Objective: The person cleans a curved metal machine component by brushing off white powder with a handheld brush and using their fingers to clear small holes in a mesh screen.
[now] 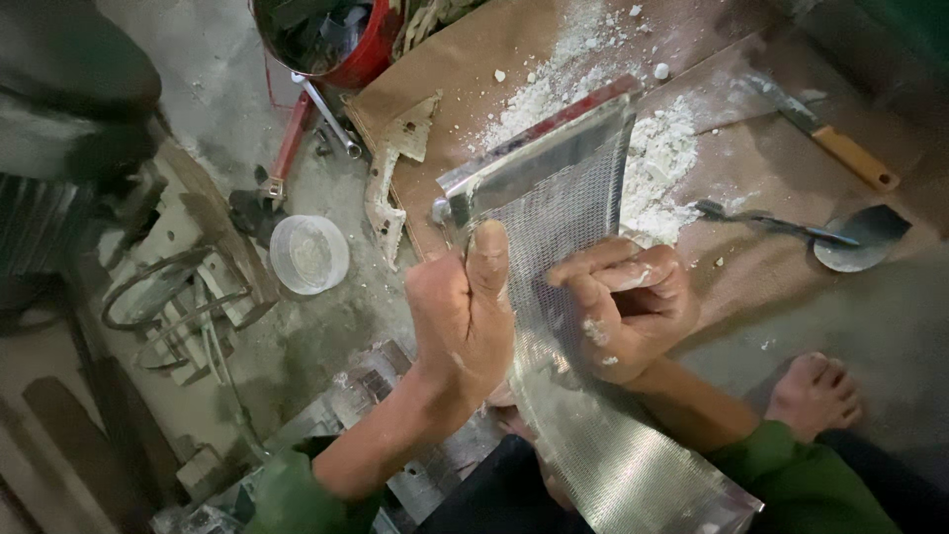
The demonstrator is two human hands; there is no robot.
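Both my hands grip a metal mesh panel (583, 396) at frame centre.
Left hand (463, 321) clamps its framed edge, right hand (625, 309) pinches the mesh; I judge work midway: white powder (660, 163) lies on cardboard (751, 247) above, trowel (840, 237) untouched.

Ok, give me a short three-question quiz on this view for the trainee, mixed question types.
1. True or false: both hands grip the metal mesh panel.
2. Multiple choice: what lies on the brown board right of the panel? A) a trowel B) a paint roller C) a saw
3. Short answer: what pale material is scattered on the board behind the panel?

Key
1. True: the left hand clasps the panel's left edge with the thumb up, and the right hand curls over its face.
2. A: the trowel lies there, with a yellow-handled knife beyond it.
3. White powder with small lumps.
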